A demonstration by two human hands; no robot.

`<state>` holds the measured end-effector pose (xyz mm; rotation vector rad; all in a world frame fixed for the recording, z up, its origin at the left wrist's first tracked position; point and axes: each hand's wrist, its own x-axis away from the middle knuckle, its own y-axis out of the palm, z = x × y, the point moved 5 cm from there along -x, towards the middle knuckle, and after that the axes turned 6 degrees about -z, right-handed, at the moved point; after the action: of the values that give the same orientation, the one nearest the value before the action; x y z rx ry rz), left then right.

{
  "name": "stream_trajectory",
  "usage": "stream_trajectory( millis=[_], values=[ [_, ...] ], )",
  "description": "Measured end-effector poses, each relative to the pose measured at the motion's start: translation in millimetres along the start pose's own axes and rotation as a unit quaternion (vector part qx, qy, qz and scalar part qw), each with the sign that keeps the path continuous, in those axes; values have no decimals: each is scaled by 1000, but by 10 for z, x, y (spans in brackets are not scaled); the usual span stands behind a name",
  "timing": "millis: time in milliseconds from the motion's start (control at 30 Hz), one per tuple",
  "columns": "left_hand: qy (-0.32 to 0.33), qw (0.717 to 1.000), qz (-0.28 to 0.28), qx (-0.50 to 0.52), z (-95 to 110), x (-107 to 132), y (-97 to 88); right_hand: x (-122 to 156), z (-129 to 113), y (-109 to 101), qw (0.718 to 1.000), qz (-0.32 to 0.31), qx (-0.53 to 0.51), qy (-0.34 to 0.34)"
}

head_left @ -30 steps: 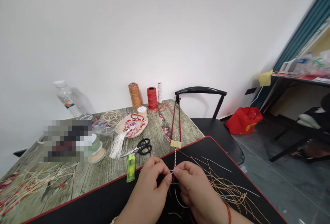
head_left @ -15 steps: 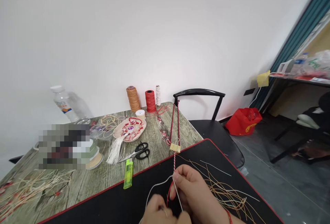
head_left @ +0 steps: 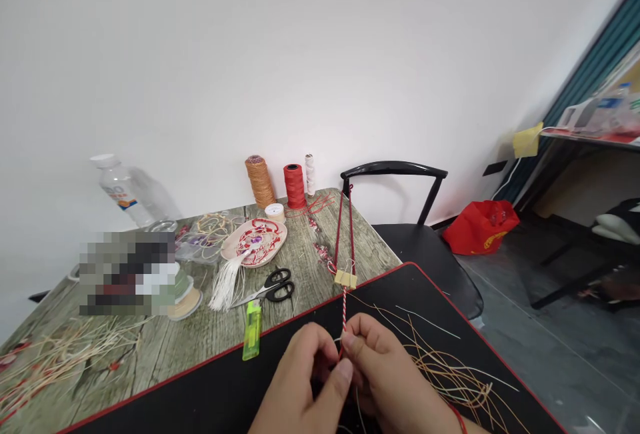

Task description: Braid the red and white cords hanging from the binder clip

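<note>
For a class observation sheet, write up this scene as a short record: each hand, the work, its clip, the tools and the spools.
right hand: pinching the red-and-white cord
left hand: thumb beside the right hand; grip unclear
work: cord with spiral pattern, running down from the clip
clip: yellowish, below dark red strands
tools: black-handled scissors; green lighter across the edge of the black mat
spools: orange, red and white, near the wall

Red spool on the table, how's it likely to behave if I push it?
The red spool may tip, since it stands upright, taller than wide. Once down, its round side suggests rolling. The threads beside it might drag along.
</note>
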<state>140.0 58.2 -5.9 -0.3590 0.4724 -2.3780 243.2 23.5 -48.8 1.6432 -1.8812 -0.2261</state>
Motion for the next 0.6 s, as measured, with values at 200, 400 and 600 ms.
stream_trajectory(
  millis=[200, 400, 600],
  values=[
    [-145, 923, -32, 354, -235, -181, 242, -66, 29, -34, 998, 20, 35, -45],
    [-119, 973, -15, 199, -209, -214, 146, -101, 55, -85, 994, 25, 82, -72],
    [-41, 989, 51, -131, 8, -94, -98, -21, 21, 10, 997, 20, 65, -29]
  ],
)
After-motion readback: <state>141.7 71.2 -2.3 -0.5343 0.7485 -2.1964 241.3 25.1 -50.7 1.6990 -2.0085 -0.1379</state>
